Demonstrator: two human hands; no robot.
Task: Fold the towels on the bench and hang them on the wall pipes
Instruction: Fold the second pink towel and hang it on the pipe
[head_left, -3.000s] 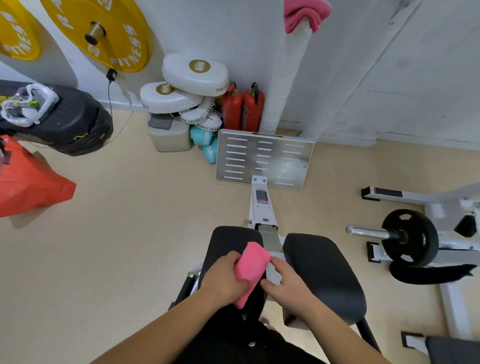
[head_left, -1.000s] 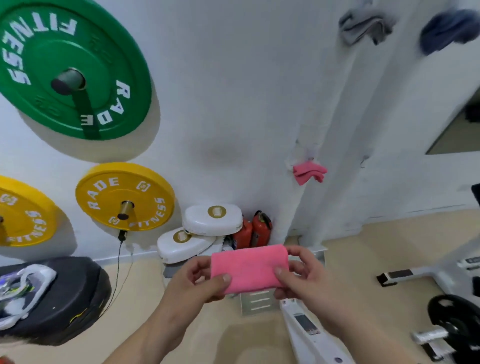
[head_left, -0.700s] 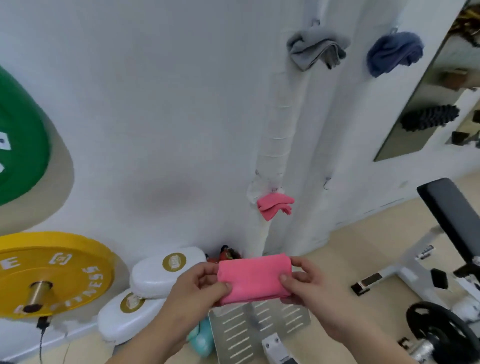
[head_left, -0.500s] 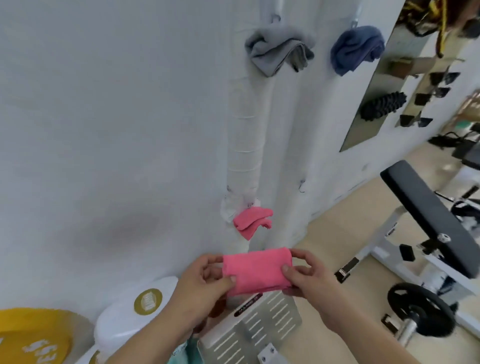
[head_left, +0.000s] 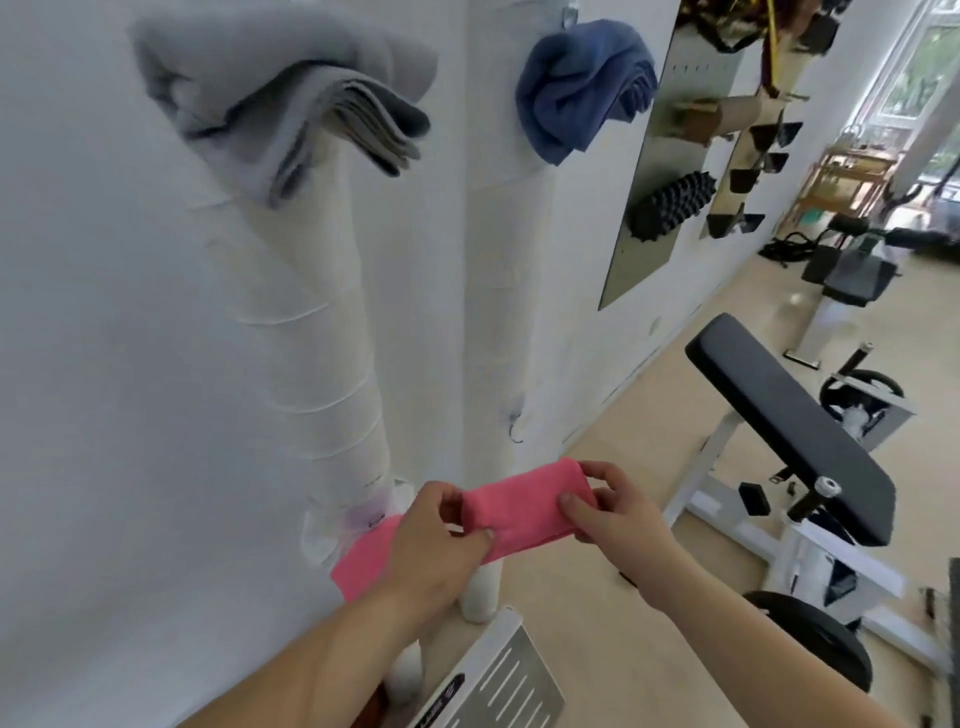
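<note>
A folded pink towel (head_left: 522, 506) is held level between both hands, close in front of the right wall pipe (head_left: 493, 312). My left hand (head_left: 434, 545) pinches its left end and my right hand (head_left: 610, 512) pinches its right end. Another pink towel (head_left: 361, 561) hangs low on the left wall pipe (head_left: 317, 338), partly hidden behind my left hand. High on the left pipe hangs a grey towel (head_left: 291, 98), and a blue towel (head_left: 582, 88) hangs high on the right pipe. A small hook (head_left: 514, 434) sticks out of the right pipe just above the held towel.
A black padded bench (head_left: 795, 436) on a white frame stands to the right. A slotted metal footplate (head_left: 498, 680) lies below my arms. A wall panel with a black foam roller (head_left: 670, 205) hangs further right, with more gym machines beyond.
I have stepped closer to the pipes and the view has swung right. Both hands carried the folded pink towel up to the right pipe; the hanging pink towel now sits behind my left hand.
</note>
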